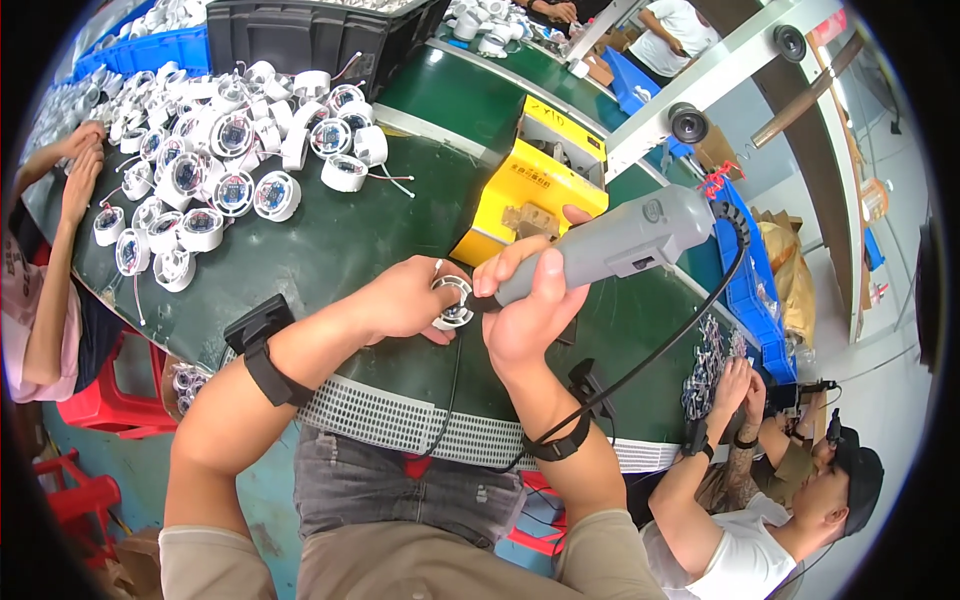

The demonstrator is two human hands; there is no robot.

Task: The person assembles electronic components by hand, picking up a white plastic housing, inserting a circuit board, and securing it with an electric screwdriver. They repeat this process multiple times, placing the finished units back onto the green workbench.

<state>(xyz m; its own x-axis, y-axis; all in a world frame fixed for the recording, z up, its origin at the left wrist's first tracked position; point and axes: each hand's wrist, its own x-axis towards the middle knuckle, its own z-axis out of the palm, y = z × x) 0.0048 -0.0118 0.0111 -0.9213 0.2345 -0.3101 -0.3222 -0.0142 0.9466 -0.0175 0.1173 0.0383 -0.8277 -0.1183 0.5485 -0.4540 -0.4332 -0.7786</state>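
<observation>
Housing, ring-shaped, in white plastic [455, 314], is pinched in the left hand [408, 298] near the green tabletop's [360, 240] front edge. It lies just left of the right hand [530, 305], whose fingers wrap a smooth, grey, cylindrical electric driver [625, 238]. The driver's long axis slants down leftward, nose to the housing; whether they touch is unclear. Ribbed black cable [740, 230] leaves its back end; a yellow cardboard box [503, 203] stands behind, toward the tabletop's far edge.

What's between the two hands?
In the head view: a white round housing, held by the left hand, and the dark nose of the gray electric screwdriver, gripped by the right hand.
</observation>
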